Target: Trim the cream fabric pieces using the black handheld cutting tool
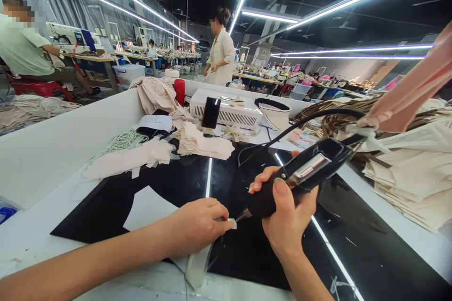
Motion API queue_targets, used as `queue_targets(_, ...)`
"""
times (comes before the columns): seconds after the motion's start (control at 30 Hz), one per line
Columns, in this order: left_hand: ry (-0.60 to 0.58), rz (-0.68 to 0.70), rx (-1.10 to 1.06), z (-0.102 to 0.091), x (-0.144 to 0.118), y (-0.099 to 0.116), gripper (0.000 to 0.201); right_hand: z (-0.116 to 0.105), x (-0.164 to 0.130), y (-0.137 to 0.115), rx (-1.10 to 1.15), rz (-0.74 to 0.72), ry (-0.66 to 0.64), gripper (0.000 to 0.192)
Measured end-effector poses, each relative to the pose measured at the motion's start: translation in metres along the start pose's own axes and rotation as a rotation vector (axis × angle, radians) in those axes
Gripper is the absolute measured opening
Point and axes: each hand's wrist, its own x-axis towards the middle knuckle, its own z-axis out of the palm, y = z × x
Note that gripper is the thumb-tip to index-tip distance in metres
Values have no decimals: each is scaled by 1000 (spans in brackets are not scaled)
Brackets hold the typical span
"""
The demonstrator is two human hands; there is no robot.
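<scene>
My right hand (287, 214) is wrapped round a black corded hand tool (319, 160) with a flat metal tip (243, 215). The tip points left, at or very near the edge of a small piece of pale fabric (232, 223). That edge is pinched between the thumb and fingers of my left hand (201, 221). A pale fabric strip (197, 269) hangs below the left hand, and a white fabric panel (150, 209) lies partly under that arm. Both hands are over a glossy black board (247, 258). Whether the tip touches the fabric is hard to see.
Stacked cream fabric pieces (205, 143) lie at the board's back, near a phone (211, 113) and a white vented box (236, 110). More fabric stacks (406, 188) stand right. A pink cloth (416, 84) is tied at the tool's cord end. Two people are beyond the table.
</scene>
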Motion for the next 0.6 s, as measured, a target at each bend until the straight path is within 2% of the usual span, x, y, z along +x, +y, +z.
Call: queue_targets(0.6,41,1,-47,-1,-1,1,22,2,-1,0,10,-1,-2,54)
